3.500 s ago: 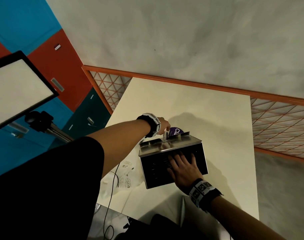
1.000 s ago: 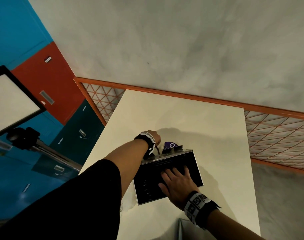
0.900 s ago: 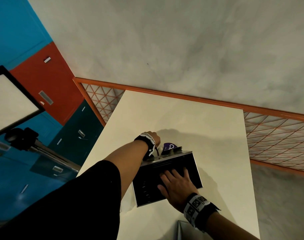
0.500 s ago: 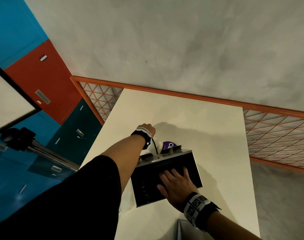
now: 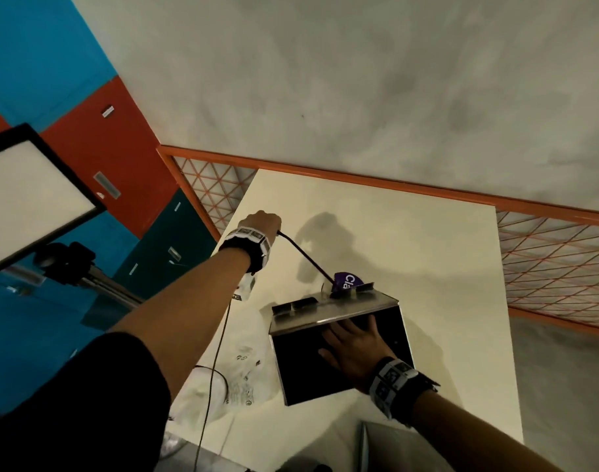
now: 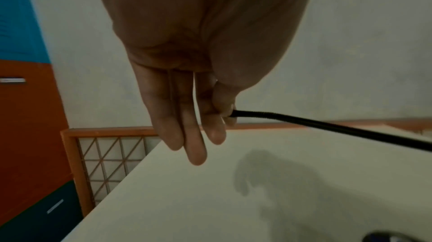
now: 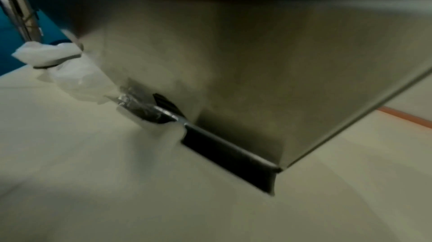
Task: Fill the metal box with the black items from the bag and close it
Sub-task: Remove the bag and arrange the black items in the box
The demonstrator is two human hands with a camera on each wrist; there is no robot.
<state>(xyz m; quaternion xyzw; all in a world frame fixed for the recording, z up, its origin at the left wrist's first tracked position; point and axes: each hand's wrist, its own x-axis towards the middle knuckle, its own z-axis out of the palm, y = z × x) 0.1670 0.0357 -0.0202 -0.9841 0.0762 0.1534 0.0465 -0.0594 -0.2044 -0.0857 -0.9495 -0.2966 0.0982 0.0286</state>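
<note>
A metal box (image 5: 328,310) stands on the cream table (image 5: 427,260), and its steel wall (image 7: 233,61) fills the right wrist view. My right hand (image 5: 354,349) lies flat on its dark front face, fingers straight. My left hand (image 5: 260,221) is raised behind and left of the box. Its thumb and forefinger (image 6: 223,114) pinch one end of a long thin black item (image 5: 305,257) (image 6: 327,127), while the other fingers hang straight. The item's far end reaches the box top beside a purple label (image 5: 347,282). A crumpled clear plastic bag (image 5: 238,376) (image 7: 70,72) lies left of the box.
A thin cable (image 5: 216,352) runs over the bag toward the table's near edge. An orange mesh fence (image 5: 547,253) borders the table's far and left sides. A light panel on a tripod (image 5: 29,192) stands at the left. A grey object (image 5: 393,447) sits at the near edge.
My left hand has risen from the box top, up and to the left, with the black item trailing from its fingers. My right hand stays flat on the box front.
</note>
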